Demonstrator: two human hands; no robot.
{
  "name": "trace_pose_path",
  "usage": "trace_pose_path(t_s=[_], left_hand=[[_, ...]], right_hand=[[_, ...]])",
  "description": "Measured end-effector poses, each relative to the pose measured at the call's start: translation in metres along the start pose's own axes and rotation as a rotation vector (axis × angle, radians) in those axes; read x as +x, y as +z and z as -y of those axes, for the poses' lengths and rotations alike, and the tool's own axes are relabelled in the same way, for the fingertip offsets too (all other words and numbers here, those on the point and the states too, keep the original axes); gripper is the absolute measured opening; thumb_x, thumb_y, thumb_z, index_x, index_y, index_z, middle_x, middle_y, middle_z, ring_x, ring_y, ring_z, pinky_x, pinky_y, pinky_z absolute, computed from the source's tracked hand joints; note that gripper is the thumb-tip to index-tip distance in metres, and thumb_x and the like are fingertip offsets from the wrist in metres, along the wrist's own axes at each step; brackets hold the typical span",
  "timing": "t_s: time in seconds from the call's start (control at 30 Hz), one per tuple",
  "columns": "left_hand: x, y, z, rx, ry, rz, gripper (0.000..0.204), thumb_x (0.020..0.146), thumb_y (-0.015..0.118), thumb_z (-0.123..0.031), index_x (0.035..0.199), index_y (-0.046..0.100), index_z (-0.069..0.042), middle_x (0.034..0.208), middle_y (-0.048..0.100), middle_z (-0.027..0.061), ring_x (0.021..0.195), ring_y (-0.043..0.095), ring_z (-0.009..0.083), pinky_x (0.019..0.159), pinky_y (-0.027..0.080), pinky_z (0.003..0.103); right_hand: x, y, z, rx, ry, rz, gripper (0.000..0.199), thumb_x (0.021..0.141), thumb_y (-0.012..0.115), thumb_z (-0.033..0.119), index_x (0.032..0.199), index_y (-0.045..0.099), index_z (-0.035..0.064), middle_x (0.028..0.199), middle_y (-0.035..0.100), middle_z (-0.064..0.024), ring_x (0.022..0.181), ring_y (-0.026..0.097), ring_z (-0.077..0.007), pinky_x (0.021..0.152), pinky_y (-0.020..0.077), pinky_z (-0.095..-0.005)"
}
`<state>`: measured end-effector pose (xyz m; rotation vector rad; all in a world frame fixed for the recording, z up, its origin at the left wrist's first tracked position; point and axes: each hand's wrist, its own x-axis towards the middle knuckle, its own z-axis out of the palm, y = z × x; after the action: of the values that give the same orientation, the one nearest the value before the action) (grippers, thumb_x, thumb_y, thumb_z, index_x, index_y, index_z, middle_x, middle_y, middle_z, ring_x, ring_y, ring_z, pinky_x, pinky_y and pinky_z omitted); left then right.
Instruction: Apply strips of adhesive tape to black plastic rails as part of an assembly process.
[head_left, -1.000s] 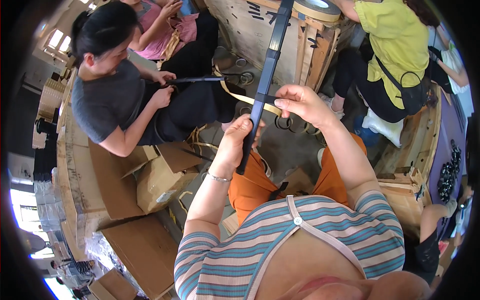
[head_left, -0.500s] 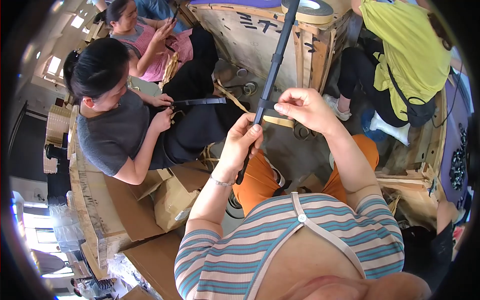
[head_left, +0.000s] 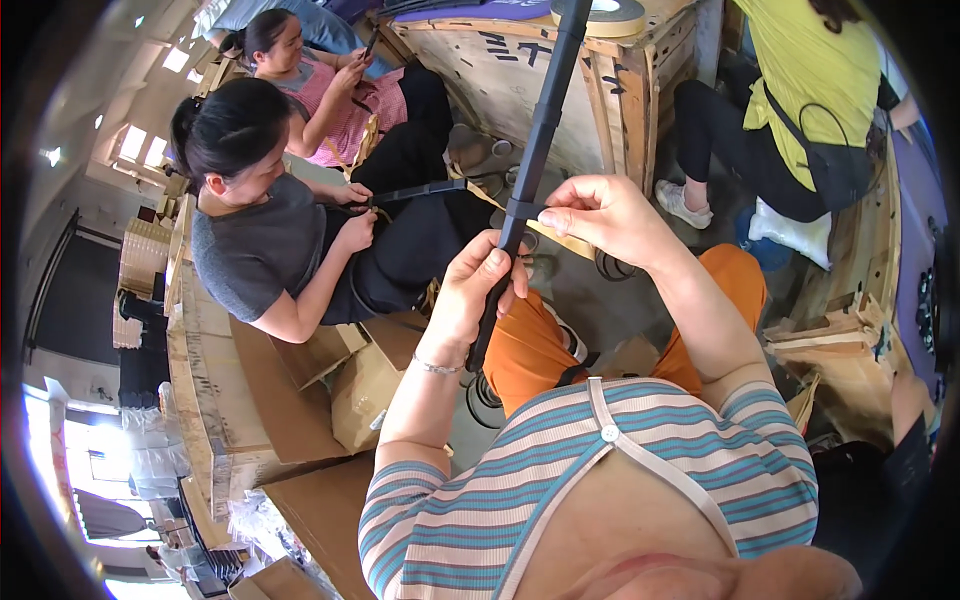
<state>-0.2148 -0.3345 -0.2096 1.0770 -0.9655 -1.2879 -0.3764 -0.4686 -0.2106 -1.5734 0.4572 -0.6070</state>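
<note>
The left hand (head_left: pixel 478 290) is gripping the lower part of a long black strip (head_left: pixel 535 140), fingers clenched around it. The right hand (head_left: pixel 598 212) is pinching the same strip just above (thumb and fingertips closed on it), and the strip is rising past the wooden crate (head_left: pixel 640 90) toward the top edge.

One view only, worn on the head and looking steeply down the person's own chest, so the striped shirt (head_left: pixel 600 490) fills the bottom of the frame, very near. Both forearms rise from there to the centre. The fisheye bends the wooden crate (head_left: pixel 620 90) at top centre and pushes a seated co-worker (head_left: pixel 270 240) out to the upper left, farther off.
</note>
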Motion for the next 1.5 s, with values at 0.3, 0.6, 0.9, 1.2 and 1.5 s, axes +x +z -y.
trace_pose_path(t_s=[0.3, 0.6, 0.9, 1.2, 1.5], left_hand=[[0.015, 0.003, -0.022, 0.089, 0.107, 0.025, 0.028, 0.094, 0.043, -0.025, 0.102, 0.051, 0.001, 0.071, 0.059, 0.0094, 0.049, 0.044, 0.0075, 0.048, 0.035, 0.018], [0.012, 0.004, -0.003, 0.012, 0.025, 0.016, 0.038, 0.094, 0.043, -0.034, 0.101, 0.053, 0.002, 0.075, 0.057, 0.0066, 0.053, 0.048, 0.0079, 0.049, 0.039, 0.017], [0.017, -0.002, 0.003, 0.155, 0.003, -0.134, 0.026, 0.095, 0.043, -0.023, 0.1, 0.058, -0.002, 0.079, 0.057, 0.0, 0.067, 0.049, 0.0062, 0.06, 0.041, 0.02], [0.017, 0.001, 0.009, 0.095, -0.022, -0.248, 0.022, 0.093, 0.047, -0.023, 0.094, 0.054, -0.002, 0.071, 0.055, 0.0014, 0.058, 0.051, 0.006, 0.044, 0.039, 0.017], [0.019, 0.004, 0.009, -0.119, 0.006, 0.026, 0.024, 0.086, 0.059, -0.02, 0.099, 0.043, -0.006, 0.062, 0.046, 0.0014, 0.044, 0.038, 0.0051, 0.033, 0.029, 0.017]], right_hand=[[0.01, -0.014, 0.017, -0.042, -0.183, 0.019, 0.021, 0.082, 0.065, 0.021, 0.089, 0.057, 0.0025, 0.075, 0.06, 0.0001, 0.063, 0.051, -0.0041, 0.05, 0.038, -0.0184], [0.003, -0.008, 0.005, 0.009, -0.12, 0.031, 0.015, 0.084, 0.063, 0.016, 0.082, 0.058, 0.0025, 0.068, 0.053, 0.0037, 0.059, 0.047, -0.002, 0.048, 0.0367, -0.0178], [0.007, -0.006, -0.002, -0.025, -0.085, -0.022, 0.013, 0.084, 0.063, 0.013, 0.08, 0.057, 0.0016, 0.068, 0.053, 0.0038, 0.06, 0.046, -0.0012, 0.05, 0.037, -0.018], [0.006, 0.0, -0.006, 0.025, 0.004, -0.027, 0.012, 0.084, 0.062, 0.01, 0.082, 0.058, -0.0005, 0.066, 0.052, 0.003, 0.058, 0.044, -0.0022, 0.049, 0.0363, -0.0185], [-0.004, -0.001, 0.002, 0.089, -0.103, -0.027, 0.014, 0.082, 0.062, 0.005, 0.088, 0.05, 0.0011, 0.074, 0.056, -0.0008, 0.062, 0.049, -0.0044, 0.054, 0.0409, -0.0192]])
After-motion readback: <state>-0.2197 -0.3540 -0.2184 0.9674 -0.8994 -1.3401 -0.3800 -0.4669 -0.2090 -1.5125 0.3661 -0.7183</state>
